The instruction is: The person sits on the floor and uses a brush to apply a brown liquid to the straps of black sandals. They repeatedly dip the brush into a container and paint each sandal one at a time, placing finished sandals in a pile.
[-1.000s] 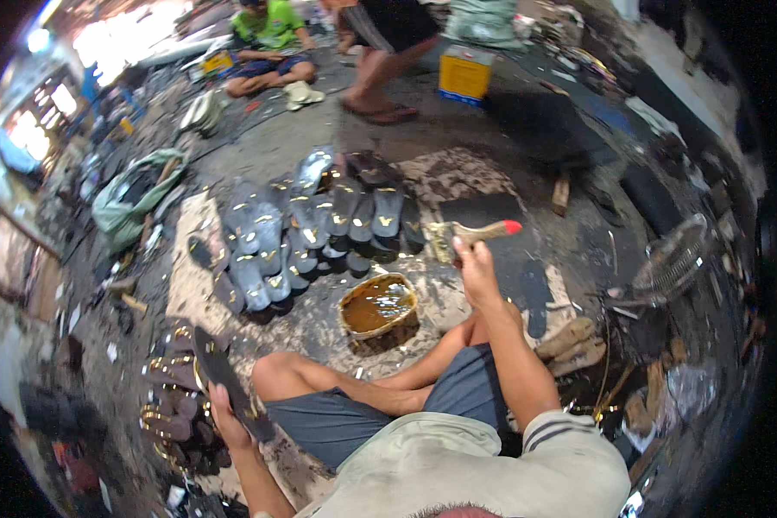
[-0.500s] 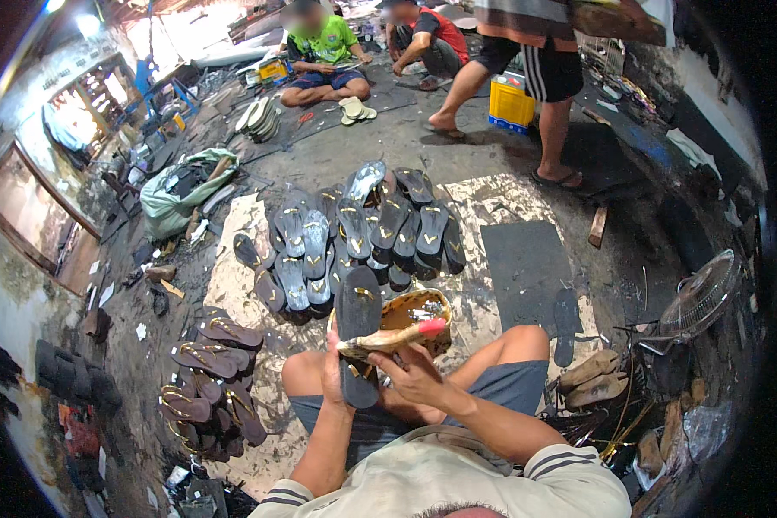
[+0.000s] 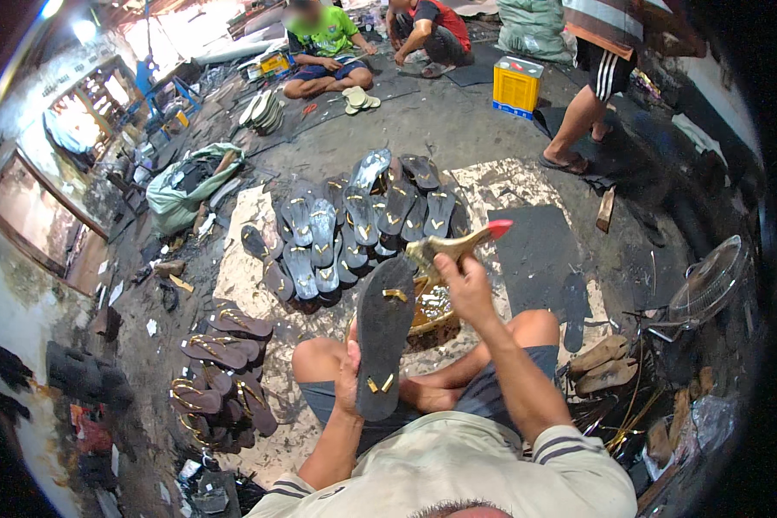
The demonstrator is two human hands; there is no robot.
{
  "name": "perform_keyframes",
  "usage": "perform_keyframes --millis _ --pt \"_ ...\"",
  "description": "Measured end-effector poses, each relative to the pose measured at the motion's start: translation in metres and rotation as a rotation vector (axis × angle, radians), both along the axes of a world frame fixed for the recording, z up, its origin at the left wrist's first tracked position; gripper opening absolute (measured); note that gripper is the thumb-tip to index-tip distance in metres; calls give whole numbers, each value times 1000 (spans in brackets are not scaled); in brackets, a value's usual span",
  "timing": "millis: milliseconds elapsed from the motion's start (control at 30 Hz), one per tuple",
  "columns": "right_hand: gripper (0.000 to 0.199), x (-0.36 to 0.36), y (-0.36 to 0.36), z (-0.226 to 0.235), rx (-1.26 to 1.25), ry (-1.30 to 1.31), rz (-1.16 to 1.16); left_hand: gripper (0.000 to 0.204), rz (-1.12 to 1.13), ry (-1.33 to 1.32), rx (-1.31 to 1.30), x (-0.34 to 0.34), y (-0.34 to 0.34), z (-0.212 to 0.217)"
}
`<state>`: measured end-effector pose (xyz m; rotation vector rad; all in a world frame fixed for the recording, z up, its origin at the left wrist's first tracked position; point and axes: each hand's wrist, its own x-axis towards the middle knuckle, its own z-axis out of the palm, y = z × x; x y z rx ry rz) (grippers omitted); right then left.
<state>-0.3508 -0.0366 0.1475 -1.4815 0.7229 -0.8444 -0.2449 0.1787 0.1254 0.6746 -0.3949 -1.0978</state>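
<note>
My left hand (image 3: pixel 348 373) is closed around the edge of a black sandal sole (image 3: pixel 383 332), held upright in front of my lap. Small gold strap ends show on its face, one near the top and a pair near the bottom. Raised to the right of the sole's top, my right hand (image 3: pixel 464 281) grips a pale brush (image 3: pixel 468 243) with a red handle tip; its bristle end points left. Below the brush stands a container (image 3: pixel 441 326) of amber liquid with a spattered rim, partly hidden by the sole and my right hand.
Several dark soles with gold strap ends (image 3: pixel 323 233) lie beyond my knees. Brown sandals (image 3: pixel 220 350) are piled at left. A black sheet (image 3: pixel 535 259) and a fan (image 3: pixel 708 281) are at right. Two people sit or crouch at the back; another stands near a yellow can (image 3: pixel 515 88).
My right hand has lifted the brush off the sole, up and to the right. The sole shows its gold strap ends more fully. The walking person has moved right, uncovering the yellow can.
</note>
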Motion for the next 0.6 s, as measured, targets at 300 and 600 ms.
perform_keyframes --millis 300,600 --pt "29 11 53 -2 -658 -181 211 51 186 178 -112 25 -40 6" --pt "24 -6 85 2 -567 -323 459 45 -19 367 -230 58 -67 -32"
